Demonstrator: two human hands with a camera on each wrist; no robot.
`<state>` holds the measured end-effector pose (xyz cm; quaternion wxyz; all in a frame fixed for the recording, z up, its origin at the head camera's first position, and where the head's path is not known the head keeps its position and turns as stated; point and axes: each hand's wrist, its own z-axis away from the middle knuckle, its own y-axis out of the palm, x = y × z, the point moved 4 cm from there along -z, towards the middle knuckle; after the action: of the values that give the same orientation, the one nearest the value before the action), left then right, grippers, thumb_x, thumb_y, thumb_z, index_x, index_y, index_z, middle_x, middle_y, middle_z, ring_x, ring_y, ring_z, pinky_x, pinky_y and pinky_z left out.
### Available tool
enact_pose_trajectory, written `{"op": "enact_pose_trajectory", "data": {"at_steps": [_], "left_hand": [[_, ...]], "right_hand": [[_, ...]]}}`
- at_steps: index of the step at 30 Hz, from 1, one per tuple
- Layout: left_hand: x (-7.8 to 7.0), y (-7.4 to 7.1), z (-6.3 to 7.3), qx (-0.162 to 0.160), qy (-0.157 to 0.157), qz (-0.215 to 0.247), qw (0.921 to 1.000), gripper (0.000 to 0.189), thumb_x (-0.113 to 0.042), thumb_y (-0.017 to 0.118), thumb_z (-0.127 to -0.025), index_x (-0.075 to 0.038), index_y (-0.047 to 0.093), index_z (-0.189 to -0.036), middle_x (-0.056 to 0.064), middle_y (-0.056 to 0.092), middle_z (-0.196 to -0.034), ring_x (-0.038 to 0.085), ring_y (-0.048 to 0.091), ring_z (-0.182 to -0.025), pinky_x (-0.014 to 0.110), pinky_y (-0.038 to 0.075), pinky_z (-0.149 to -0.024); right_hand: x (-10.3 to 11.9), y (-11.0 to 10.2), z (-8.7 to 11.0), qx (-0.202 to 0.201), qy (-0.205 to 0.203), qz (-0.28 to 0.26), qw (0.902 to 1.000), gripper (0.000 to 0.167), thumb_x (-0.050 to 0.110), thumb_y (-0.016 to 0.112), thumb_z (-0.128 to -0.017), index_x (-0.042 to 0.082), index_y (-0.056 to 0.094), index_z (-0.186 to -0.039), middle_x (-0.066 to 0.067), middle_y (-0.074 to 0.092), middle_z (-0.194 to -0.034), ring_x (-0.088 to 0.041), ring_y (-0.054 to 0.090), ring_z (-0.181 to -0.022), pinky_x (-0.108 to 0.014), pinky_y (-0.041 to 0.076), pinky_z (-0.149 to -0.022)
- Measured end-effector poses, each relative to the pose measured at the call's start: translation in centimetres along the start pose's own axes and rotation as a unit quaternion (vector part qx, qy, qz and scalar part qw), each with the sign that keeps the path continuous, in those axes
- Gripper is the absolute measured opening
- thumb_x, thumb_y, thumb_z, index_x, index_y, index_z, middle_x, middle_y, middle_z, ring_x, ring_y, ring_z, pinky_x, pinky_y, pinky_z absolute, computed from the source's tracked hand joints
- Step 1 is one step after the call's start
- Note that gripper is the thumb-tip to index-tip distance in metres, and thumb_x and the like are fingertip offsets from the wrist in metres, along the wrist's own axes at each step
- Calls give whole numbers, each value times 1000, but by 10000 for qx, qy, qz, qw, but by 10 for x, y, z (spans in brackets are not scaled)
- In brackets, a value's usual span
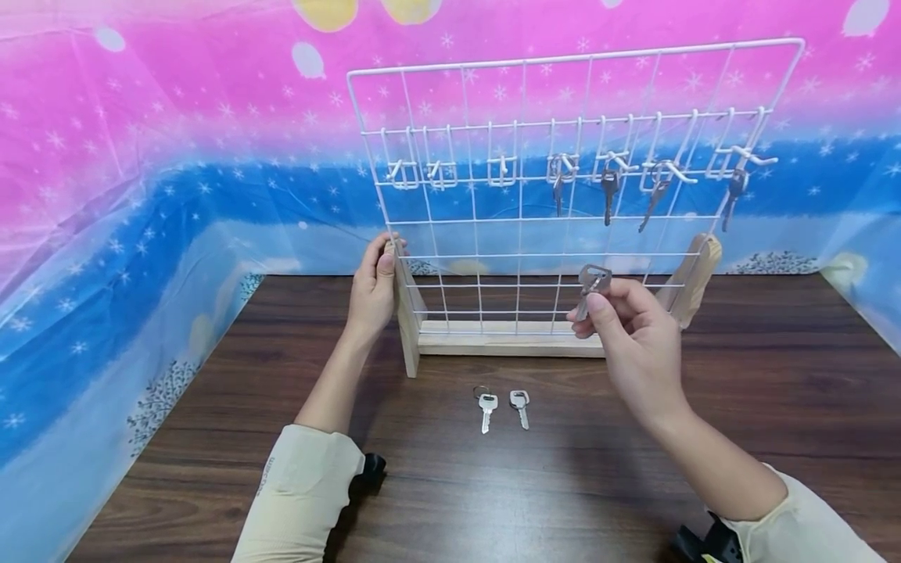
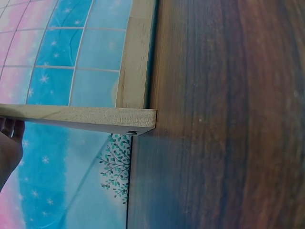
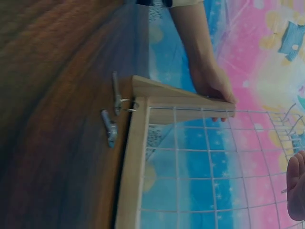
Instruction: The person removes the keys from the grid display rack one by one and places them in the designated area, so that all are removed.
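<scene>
A white wire grid rack (image 1: 521, 254) on a wooden stand stands upright on the table. My left hand (image 1: 373, 285) grips the stand's left wooden side panel (image 1: 408, 320), fingers behind it and thumb in front; the right wrist view shows this hand (image 3: 213, 81) too. In front of the grid my right hand (image 1: 637, 344) pinches a metal key (image 1: 594, 277) between thumb and fingers, apart from the hooks. Two more keys, a left one (image 1: 487, 410) with a ring and a right one (image 1: 520, 408), lie on the table before the stand.
Several white hooks (image 1: 502, 170) line the upper grid. Keys hang from the right-hand ones, among them one key (image 1: 609, 195) near the middle; the left hooks carry none. A patterned pink and blue cloth (image 1: 211, 117) hangs behind the dark wooden table (image 1: 450, 500).
</scene>
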<state>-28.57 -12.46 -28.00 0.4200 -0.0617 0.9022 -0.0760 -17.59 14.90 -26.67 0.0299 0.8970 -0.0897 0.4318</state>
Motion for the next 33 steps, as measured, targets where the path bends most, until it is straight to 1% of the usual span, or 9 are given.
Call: {"op": "enact_pose_trajectory", "data": {"at_steps": [8, 12, 15, 18, 22, 26, 28, 29, 33], "left_hand": [[0, 0, 1, 22, -26, -38, 10000, 31, 1, 29, -100, 14, 41, -125, 30, 50, -116, 42, 48, -106, 30, 39, -85], [1, 0, 0, 32, -30, -52, 10000, 31, 1, 29, -99, 14, 41, -125, 30, 50, -116, 40, 49, -105, 31, 39, -85], [1, 0, 0, 35, -26, -45, 10000, 31, 1, 29, -100, 14, 41, -125, 30, 50, -116, 40, 48, -105, 31, 39, -85], [2, 0, 0, 26, -14, -59, 10000, 31, 0, 29, -100, 14, 41, -125, 30, 50, -116, 41, 48, -105, 30, 39, -84], [2, 0, 0, 28, 25, -72, 10000, 31, 1, 29, -99, 14, 41, -124, 30, 51, -115, 41, 48, -105, 28, 39, -84], [2, -1, 0, 28, 33, -70, 10000, 30, 1, 29, -99, 14, 41, -124, 30, 51, -115, 42, 48, -104, 26, 39, -83], [2, -1, 0, 19, 40, -60, 10000, 30, 1, 29, -99, 14, 42, -124, 30, 51, -115, 42, 48, -104, 25, 39, -83], [2, 0, 0, 13, 34, -60, 10000, 30, 2, 29, -99, 14, 42, -124, 30, 51, -115, 40, 49, -103, 25, 39, -83], [1, 0, 0, 26, 54, -54, 10000, 30, 2, 29, -99, 14, 42, -124, 30, 51, -114, 41, 49, -103, 25, 39, -82]], "right_hand": [[-19, 0, 18, 295, 481, 53, 9984, 7, -3, 53, -92, -9, 54, -95, -4, 66, -73, -12, 62, -64, -23, 51, -64], [-30, 1, 27, 596, 730, 225, 9953, 6, -3, 53, -92, -7, 52, -96, -5, 67, -74, -12, 63, -66, -24, 51, -64], [-38, 1, 33, 903, 854, 289, 9918, 4, -4, 53, -91, -7, 51, -94, -10, 67, -76, -14, 64, -68, -27, 52, -65], [-45, 1, 36, 1213, 978, 400, 9870, 4, -4, 54, -91, -7, 52, -92, -16, 67, -79, -15, 65, -70, -28, 52, -66], [-53, -2, 38, 1474, 1314, 771, 9773, 7, 1, 55, -91, -6, 53, -92, -16, 68, -81, -12, 65, -73, -26, 52, -67], [-63, -6, 39, 1569, 1632, 952, 9694, 10, 2, 56, -91, -7, 54, -94, -16, 69, -83, -12, 65, -73, -26, 51, -68], [-70, -8, 40, 1580, 1749, 949, 9672, 11, 2, 57, -91, -8, 54, -94, -18, 68, -83, -10, 64, -73, -27, 51, -68], [-73, -9, 41, 1582, 1821, 933, 9660, 11, 2, 57, -91, -8, 54, -94, -18, 68, -83, -10, 64, -73, -28, 52, -68], [-87, -13, 43, 1658, 2197, 1026, 9559, 12, 2, 57, -90, -9, 54, -93, -17, 67, -80, -14, 64, -70, -29, 52, -66]]}}
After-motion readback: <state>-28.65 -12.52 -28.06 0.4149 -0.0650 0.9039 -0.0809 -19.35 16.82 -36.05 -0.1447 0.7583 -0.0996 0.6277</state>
